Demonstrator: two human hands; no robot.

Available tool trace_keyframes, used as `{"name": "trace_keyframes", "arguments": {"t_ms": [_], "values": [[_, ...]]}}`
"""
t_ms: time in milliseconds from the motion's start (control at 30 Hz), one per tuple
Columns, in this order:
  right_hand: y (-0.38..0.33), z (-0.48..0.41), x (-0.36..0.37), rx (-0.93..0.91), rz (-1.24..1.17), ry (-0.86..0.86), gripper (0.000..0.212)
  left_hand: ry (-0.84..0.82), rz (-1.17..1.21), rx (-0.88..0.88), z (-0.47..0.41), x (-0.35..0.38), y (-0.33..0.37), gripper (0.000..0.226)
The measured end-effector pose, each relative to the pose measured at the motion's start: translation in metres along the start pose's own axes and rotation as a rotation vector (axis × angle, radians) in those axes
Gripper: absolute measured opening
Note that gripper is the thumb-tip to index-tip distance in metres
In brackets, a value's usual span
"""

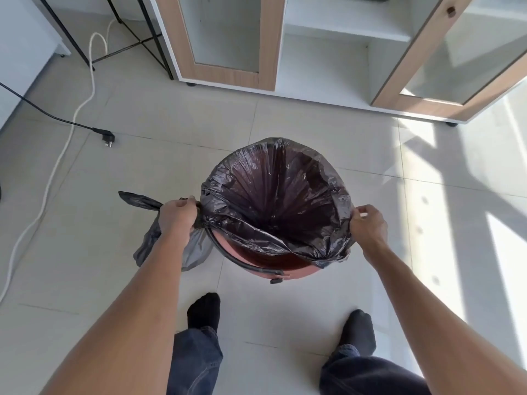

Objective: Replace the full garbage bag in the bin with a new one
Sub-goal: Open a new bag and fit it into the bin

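Observation:
A round reddish bin (288,266) with a black handle stands on the tiled floor in front of my feet. A thin black garbage bag (273,201) lines it, its mouth spread open over the far and side rim; the near rim shows bare. The bag's inside looks empty. My left hand (178,215) grips a bunched, twisted part of the bag at the bin's left edge, with loose plastic hanging below the hand. My right hand (368,223) pinches the bag's edge at the right side of the rim.
A white cabinet with wood-framed glass doors (225,72) stands beyond the bin; its right door (445,67) swings open. A black plug (107,138) and a white cable (57,172) lie on the floor at left. Black metal legs (85,52) stand at far left.

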State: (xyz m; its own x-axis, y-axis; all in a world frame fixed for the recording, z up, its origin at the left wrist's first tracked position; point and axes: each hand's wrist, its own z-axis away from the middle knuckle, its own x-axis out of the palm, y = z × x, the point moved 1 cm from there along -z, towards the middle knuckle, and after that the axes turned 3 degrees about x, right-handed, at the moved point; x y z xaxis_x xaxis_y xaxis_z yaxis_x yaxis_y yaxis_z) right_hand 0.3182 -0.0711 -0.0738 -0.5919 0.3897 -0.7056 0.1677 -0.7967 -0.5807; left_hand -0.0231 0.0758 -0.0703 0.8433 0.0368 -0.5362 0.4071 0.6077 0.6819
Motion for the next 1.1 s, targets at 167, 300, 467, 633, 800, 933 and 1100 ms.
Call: {"name": "trace_keyframes", "arguments": {"t_ms": [167,300,467,633,800,933,1100], "values": [[0.002,0.030,-0.012,-0.263,0.154,0.108,0.030,-0.095,-0.251,0.156,0.048,-0.023,0.021,0.028],[-0.010,0.067,-0.020,-0.618,0.308,0.114,0.022,-0.214,-0.594,0.552,0.086,-0.030,0.026,0.026],[-0.008,0.106,-0.013,-0.719,0.493,-0.238,0.021,-0.388,-0.784,0.857,0.109,-0.025,0.018,0.031],[0.003,0.116,-0.007,-0.742,0.570,-0.246,0.018,-0.300,-0.818,0.956,0.113,-0.023,0.006,0.010],[0.005,0.116,-0.008,-0.748,0.581,-0.229,0.009,-0.340,-0.825,1.020,0.118,-0.029,-0.003,0.005],[0.011,0.122,-0.010,-0.762,0.562,-0.221,0.010,-0.426,-0.888,1.037,0.126,-0.035,-0.019,0.006],[0.017,0.127,-0.011,-0.787,0.609,-0.224,0.017,-0.468,-0.933,1.059,0.132,-0.029,-0.031,0.007]]}}
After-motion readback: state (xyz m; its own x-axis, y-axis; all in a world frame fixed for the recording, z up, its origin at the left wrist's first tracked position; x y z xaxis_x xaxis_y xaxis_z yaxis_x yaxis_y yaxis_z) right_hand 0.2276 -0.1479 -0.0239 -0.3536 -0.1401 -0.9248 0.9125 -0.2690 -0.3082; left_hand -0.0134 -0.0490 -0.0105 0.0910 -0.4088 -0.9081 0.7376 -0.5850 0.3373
